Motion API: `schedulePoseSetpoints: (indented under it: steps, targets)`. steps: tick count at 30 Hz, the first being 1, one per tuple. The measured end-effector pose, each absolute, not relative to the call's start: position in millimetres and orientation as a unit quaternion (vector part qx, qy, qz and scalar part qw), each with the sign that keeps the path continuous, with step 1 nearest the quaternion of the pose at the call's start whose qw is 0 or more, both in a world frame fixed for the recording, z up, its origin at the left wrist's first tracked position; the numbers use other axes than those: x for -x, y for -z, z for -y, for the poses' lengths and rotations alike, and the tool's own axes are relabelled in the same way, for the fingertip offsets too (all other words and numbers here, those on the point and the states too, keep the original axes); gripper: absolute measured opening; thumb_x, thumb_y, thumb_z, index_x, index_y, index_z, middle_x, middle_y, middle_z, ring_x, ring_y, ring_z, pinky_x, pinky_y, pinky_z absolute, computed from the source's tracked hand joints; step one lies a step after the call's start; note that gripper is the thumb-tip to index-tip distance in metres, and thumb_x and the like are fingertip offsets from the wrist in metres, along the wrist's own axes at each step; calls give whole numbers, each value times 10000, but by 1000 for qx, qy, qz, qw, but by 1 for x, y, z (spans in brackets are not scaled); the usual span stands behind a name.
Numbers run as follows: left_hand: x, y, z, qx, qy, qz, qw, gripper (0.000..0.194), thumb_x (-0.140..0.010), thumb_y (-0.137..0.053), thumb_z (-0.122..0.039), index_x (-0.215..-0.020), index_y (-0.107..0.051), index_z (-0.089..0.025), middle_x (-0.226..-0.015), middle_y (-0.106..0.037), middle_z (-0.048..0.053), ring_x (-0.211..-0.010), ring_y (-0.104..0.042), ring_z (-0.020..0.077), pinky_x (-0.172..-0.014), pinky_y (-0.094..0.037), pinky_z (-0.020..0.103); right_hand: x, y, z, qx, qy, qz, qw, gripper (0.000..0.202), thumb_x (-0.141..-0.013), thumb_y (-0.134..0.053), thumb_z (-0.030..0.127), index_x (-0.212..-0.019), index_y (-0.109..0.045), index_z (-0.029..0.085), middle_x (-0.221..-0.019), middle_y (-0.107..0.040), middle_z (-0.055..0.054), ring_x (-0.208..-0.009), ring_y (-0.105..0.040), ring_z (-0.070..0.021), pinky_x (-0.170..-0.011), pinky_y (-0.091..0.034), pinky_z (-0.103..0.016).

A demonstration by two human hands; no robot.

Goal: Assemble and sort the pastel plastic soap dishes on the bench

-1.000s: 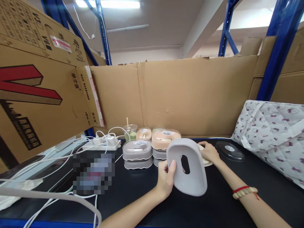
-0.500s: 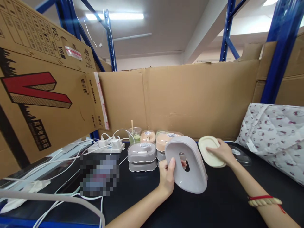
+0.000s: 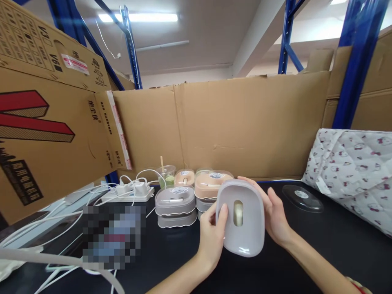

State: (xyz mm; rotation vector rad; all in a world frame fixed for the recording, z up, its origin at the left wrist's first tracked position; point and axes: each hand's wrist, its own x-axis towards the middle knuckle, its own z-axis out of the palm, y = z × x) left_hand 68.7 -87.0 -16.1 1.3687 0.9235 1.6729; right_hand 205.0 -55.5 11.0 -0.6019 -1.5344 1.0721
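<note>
My left hand (image 3: 211,241) grips the left side of a grey plastic cover (image 3: 241,241) with an oval slot, thumb on its hollow inner face. The cover is held up above the black table, slot facing me. My right hand (image 3: 277,218) is at the cover's right edge, its fingers behind it and thumb raised. Through the slot shows part of a cream oval plate (image 3: 238,215), pressed up or close behind the cover; most of it is hidden, and so are my right fingertips.
Stacked grey boxes (image 3: 177,220) and peach boxes (image 3: 203,190) stand behind my hands. A clear lid (image 3: 310,206) lies at right, near a patterned quilted bag (image 3: 346,167). At left are a power strip (image 3: 131,194) with white cables and a plastic cup (image 3: 168,179).
My right hand has brought the cream plate leftward behind the grey cover. The cover has turned to face me more squarely. The view has shifted a little to the right.
</note>
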Motion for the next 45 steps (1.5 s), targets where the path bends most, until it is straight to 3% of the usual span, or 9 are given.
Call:
schedulePoseSetpoints:
  steps: [2, 5, 10, 17, 23, 27, 31, 38, 45]
  targets:
    - [-70, 19, 89, -544, -659, -356, 378, 459, -768, -547, -590, -678, -530, -140, -624, -510, 11, -602, -478, 128, -550, -419, 209, -206, -8, 58, 225, -415, 688, 551, 711, -704, -471, 742, -1198, -484, 232, -1194, -578, -92, -1047, -575, -280, -829, -513, -368]
    - [-69, 22, 91, -551, -675, -344, 349, 402, -807, -533, -539, -753, -569, -142, -671, -556, 22, -661, -532, 143, -592, -444, 206, -209, -11, 61, 239, -333, 726, 553, 694, -614, -723, 520, -1191, -474, 225, -1101, -618, -88, -922, -618, -253, -740, -535, -317]
    - [-64, 17, 87, -559, -703, -324, 296, 279, -833, -541, -426, -841, -589, -152, -759, -616, 26, -695, -572, 133, -642, -468, 196, -210, -18, 60, 274, -321, 734, 532, 364, -699, -685, 359, -1009, -597, 191, -830, -672, -43, -715, -639, -193, -582, -538, -260]
    - [-58, 13, 78, -601, -679, -329, 264, 217, -795, -576, -352, -885, -574, -155, -811, -630, 36, -731, -599, 148, -669, -476, 213, -208, -18, 56, 278, -332, 706, 560, 344, -679, -712, 426, -911, -659, 178, -760, -683, -37, -618, -627, -180, -513, -537, -255]
    - [-52, 7, 77, -655, -621, -337, 268, 332, -770, -563, -338, -1033, -573, -136, -946, -647, 82, -874, -599, 207, -770, -475, 273, -205, -13, 53, 278, -315, 697, 581, 384, -721, -675, 433, -1014, -638, 187, -891, -685, -52, -737, -645, -194, -617, -557, -277]
    - [-52, 5, 78, -652, -634, -335, 245, 219, -768, -562, -289, -928, -583, -141, -801, -642, 41, -723, -598, 162, -677, -474, 236, -205, -10, 52, 281, -267, 711, 587, 475, -734, -672, 393, -1162, -566, 216, -1102, -636, -63, -908, -628, -207, -694, -556, -274]
    - [-53, 7, 80, -649, -645, -325, 241, 236, -782, -572, -290, -978, -552, -161, -784, -632, 18, -680, -590, 139, -639, -470, 213, -206, -10, 53, 317, -242, 695, 599, 500, -724, -677, 416, -1171, -560, 224, -1114, -629, -67, -893, -630, -217, -619, -560, -267]
    - [-53, 13, 84, -646, -633, -291, 312, 517, -918, -283, -544, -1126, -557, -157, -1137, -593, 107, -1070, -529, 224, -944, -416, 326, -208, -6, 52, 343, -217, 710, 575, 557, -799, -577, 470, -1283, -517, 201, -1062, -658, -72, -866, -641, -223, -622, -562, -283]
    - [-58, 9, 87, -576, -649, -294, 400, 510, -910, -336, -543, -1061, -611, -140, -1093, -620, 98, -1057, -542, 240, -931, -425, 340, -207, -1, 50, 345, -116, 719, 593, 420, -877, -504, 424, -1247, -540, 228, -1192, -605, -50, -1064, -584, -220, -806, -536, -294]
